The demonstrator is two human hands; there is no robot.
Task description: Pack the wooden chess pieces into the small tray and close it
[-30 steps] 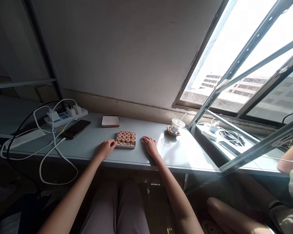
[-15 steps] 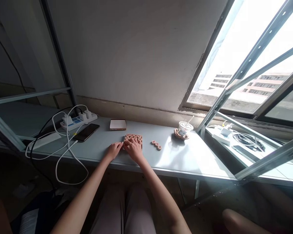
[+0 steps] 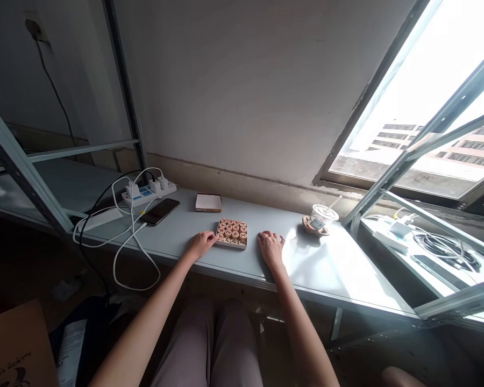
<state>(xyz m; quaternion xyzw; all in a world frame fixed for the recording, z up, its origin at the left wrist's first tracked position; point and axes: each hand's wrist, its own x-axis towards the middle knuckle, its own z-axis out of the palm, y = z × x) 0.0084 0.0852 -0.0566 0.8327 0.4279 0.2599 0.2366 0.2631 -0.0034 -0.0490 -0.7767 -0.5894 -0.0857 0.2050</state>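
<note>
A shallow open box (image 3: 233,245) holds rows of round wooden Chinese chess pieces (image 3: 228,233) with carved characters. My left hand (image 3: 202,244) is at its left side, fingers curled together and gripping the edge. To the right of the box, my right hand (image 3: 271,248) is palm down on the table, with its fingers bent and somewhat apart. It covers the spot where loose pieces lay; they are hidden, and I cannot see whether fingertips touch any. Behind the box sits its lid (image 3: 208,202), white inside.
A smartphone (image 3: 160,211) and a power strip (image 3: 150,192) with looping white cables lie to the left. On the right, a lidded plastic cup (image 3: 321,216) with a straw stands on a brown holder. Metal frame posts (image 3: 377,199) rise at both ends of the table (image 3: 242,266).
My right hand has moved off the box to the right, over the loose pieces. My left hand stays at the box's left edge. The view has shifted slightly left.
</note>
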